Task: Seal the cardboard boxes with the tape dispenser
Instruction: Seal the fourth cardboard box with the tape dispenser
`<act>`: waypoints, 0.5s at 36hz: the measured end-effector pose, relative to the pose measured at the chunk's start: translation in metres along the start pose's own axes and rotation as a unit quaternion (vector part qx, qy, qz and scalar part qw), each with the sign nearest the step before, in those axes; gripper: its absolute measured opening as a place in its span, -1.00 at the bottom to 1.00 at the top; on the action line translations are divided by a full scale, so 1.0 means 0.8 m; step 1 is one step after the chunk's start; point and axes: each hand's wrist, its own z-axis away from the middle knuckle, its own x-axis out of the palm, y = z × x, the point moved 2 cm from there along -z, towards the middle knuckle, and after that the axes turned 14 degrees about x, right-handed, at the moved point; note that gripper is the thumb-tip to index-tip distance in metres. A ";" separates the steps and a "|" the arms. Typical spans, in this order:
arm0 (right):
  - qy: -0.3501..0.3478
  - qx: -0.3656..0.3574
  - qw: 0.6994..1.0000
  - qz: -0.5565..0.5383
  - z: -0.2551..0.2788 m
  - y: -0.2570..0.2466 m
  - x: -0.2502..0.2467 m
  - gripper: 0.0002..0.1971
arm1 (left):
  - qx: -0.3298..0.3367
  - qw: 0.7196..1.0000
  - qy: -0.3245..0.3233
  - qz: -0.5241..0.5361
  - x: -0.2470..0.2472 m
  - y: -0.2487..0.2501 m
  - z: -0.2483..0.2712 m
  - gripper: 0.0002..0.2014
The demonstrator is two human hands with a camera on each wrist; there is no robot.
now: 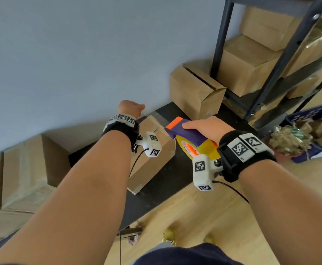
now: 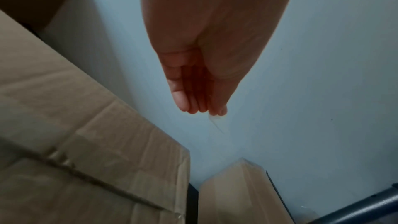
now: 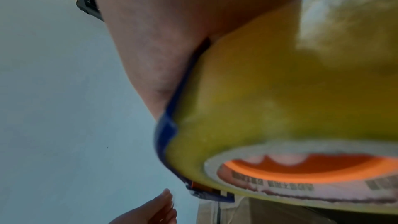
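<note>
My right hand (image 1: 208, 127) grips a purple and orange tape dispenser (image 1: 185, 133) loaded with a yellow tape roll (image 3: 280, 91). The dispenser hovers over the far right end of a cardboard box (image 1: 152, 152) lying on a dark table (image 1: 177, 176). My left hand (image 1: 131, 109) is raised near the wall, just past the box's far left corner. Its fingers (image 2: 185, 103) are bunched together against the thumb and pinch a thin sliver of clear tape (image 2: 215, 123). The left fingertips (image 3: 159, 205) also show below the dispenser.
A second box (image 1: 192, 90) stands behind on the table, against the wall. More boxes (image 1: 28, 169) are stacked at the left. A dark metal rack (image 1: 282, 60) with boxes stands at the right, with a blue basket (image 1: 313, 129) on the wooden floor (image 1: 204, 217) beside it.
</note>
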 end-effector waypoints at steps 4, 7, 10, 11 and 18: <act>0.009 0.015 1.000 0.011 -0.009 -0.007 0.010 -0.51 | 0.016 0.999 -0.015 -0.040 0.005 0.001 -0.016 -0.73; 0.009 0.032 0.999 0.017 -0.016 -0.009 0.019 -0.51 | 0.016 0.997 -0.028 -0.072 0.010 -0.004 -0.028 -0.70; 0.008 0.047 0.999 0.012 -0.023 -0.011 0.023 -0.46 | 0.024 0.995 -0.045 -0.088 0.020 -0.012 -0.038 -0.71; 0.008 0.051 0.999 0.011 -0.025 -0.012 0.024 -0.45 | 0.026 0.994 -0.050 -0.089 0.023 -0.014 -0.041 -0.73; -0.004 0.077 0.997 0.010 -0.036 -0.016 0.029 -0.49 | 0.019 0.993 -0.070 -0.093 0.037 -0.033 -0.055 -0.77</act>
